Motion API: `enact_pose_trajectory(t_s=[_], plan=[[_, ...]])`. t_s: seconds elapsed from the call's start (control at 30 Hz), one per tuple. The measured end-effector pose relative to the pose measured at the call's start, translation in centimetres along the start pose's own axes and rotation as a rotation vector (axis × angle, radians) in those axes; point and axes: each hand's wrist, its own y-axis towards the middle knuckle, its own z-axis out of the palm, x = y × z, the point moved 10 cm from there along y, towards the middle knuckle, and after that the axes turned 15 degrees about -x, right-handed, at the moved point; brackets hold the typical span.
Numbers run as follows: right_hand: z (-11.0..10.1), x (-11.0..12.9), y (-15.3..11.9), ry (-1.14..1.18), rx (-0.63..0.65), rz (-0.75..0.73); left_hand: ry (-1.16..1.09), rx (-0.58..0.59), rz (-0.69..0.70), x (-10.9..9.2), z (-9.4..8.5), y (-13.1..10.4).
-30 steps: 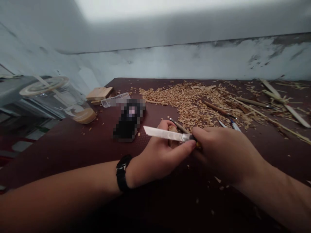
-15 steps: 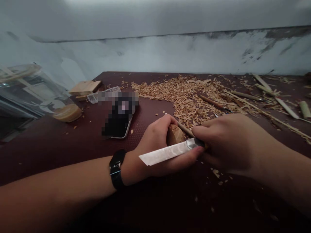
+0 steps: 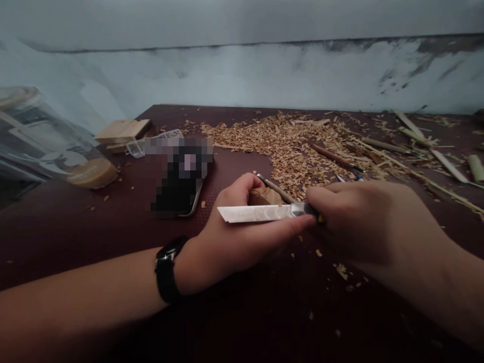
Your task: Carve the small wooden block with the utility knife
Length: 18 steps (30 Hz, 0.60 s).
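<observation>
Curling around a small piece of wood (image 3: 264, 196) above the table (image 3: 86, 229), the left hand (image 3: 230, 239) is partly closed, its thumb reaching the neck of the knife (image 3: 260, 214). The right hand (image 3: 366, 222) is folded tightly round the knife's handle, the bare blade pointing left in front of the wood. At far left, a clear cup (image 3: 41, 131) holds a little tan drink (image 3: 94, 174) at its bottom. A clear plastic box (image 3: 138, 147) lies near a phone (image 3: 181, 189); its contents cannot be told. Wood shavings (image 3: 295, 151) are heaped beyond the hands.
</observation>
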Motion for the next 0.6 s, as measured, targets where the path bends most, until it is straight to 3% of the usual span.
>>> enact_pose_trajectory(t_s=[0.23,0.37,0.47,0.6], plan=[[0.5,-0.6,-1.1,-0.033,0.175,0.201,-0.095,-0.033,-0.12,0.5,0.2,0.3],[0.4,-1.1,-1.8,0.005,0.16,0.282,-0.017,0.053,-0.007,-0.7,0.8,0.4],[0.4,-1.0,-1.6,0.049,0.047,0.214,0.013,0.082,0.041,-1.1,0.9,0.2],[0.5,0.7,-0.8,0.262,-0.068,-0.027,0.007,0.104,0.055,-1.4,0.8,-0.1]])
